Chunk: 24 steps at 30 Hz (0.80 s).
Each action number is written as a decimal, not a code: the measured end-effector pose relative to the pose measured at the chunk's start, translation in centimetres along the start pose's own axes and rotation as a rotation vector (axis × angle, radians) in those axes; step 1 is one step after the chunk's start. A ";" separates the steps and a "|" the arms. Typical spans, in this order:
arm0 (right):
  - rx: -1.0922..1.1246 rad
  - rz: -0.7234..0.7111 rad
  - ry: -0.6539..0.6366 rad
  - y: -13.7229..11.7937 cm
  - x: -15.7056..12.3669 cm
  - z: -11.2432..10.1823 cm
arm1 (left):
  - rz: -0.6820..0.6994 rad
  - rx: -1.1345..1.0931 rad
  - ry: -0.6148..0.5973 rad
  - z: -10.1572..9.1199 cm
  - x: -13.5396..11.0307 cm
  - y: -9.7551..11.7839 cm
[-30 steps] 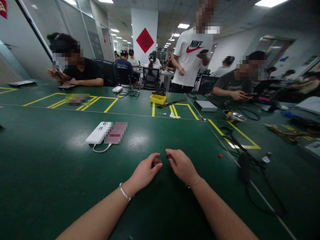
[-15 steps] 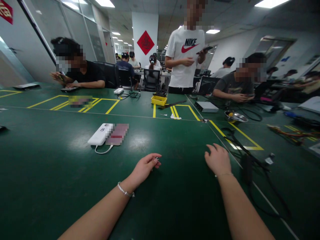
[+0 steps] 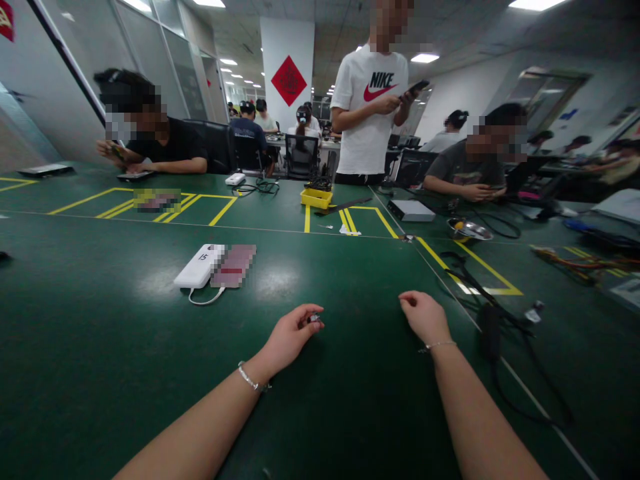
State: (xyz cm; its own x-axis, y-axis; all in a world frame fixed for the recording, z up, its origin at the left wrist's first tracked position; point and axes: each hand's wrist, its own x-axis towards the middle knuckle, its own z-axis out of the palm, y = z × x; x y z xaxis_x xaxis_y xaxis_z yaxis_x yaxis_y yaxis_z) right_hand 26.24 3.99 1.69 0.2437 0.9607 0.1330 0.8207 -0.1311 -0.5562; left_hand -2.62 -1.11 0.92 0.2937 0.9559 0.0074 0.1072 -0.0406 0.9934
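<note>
My left hand (image 3: 290,338) is just above the green table (image 3: 350,413), thumb and fingers curled round a small silvery object (image 3: 314,319), too small to name. To its right, my right hand (image 3: 425,317) has thumb and fingertips pressed together in a pinch, and whatever may be between them is hidden. A gap of bare green surface lies between both hands. A white power bank (image 3: 201,265) marked 15 lies beyond my left hand, joined by a short white cable (image 3: 206,301) to a blurred flat item (image 3: 234,267) beside it.
Black cables with an adapter (image 3: 490,333) lie right of my right hand. Farther off are a yellow bin (image 3: 316,198), a metal bowl (image 3: 470,230) and a grey box (image 3: 411,211). One person (image 3: 373,113) stands across the table; others sit around it.
My right hand's fingers have gone from spread to pinched, and the hand has shifted slightly left. My left thumb has lowered, showing more of the silvery object. The view has shifted slightly.
</note>
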 end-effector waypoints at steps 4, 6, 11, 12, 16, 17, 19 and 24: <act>0.849 0.055 -0.337 -5.9 -3.2 2.6 | 0.029 0.043 -0.002 0.3 -0.1 0.1; 1.106 0.120 -0.467 -8.1 -4.8 3.7 | 0.046 0.049 0.010 0.4 -0.1 0.1; 1.319 0.220 -0.620 -10.0 -6.6 5.2 | 0.092 0.151 0.073 0.2 0.0 0.1; 1.338 0.220 -0.630 -9.9 -6.6 5.4 | 0.099 0.191 0.092 0.2 0.0 0.1; 1.408 0.214 -0.702 -9.6 -6.7 5.9 | 0.141 0.343 0.140 0.1 0.0 0.6; 1.423 0.216 -0.723 -9.6 -6.7 6.0 | 0.151 0.361 0.144 0.1 0.0 0.7; 1.454 0.220 -0.764 -9.6 -6.8 6.2 | 0.170 0.379 0.144 0.1 0.0 0.9; 1.502 0.266 -0.868 -9.6 -7.0 6.5 | 0.187 0.382 0.101 0.0 -0.2 1.0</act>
State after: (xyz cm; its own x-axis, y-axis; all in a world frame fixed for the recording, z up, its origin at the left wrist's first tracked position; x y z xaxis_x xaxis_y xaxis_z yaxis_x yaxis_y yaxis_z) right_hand 13.26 0.15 0.78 -0.4532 0.8590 -0.2383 -0.4602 -0.4544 -0.7627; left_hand -2.58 -1.33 1.94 0.2491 0.9446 0.2136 0.4106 -0.3028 0.8601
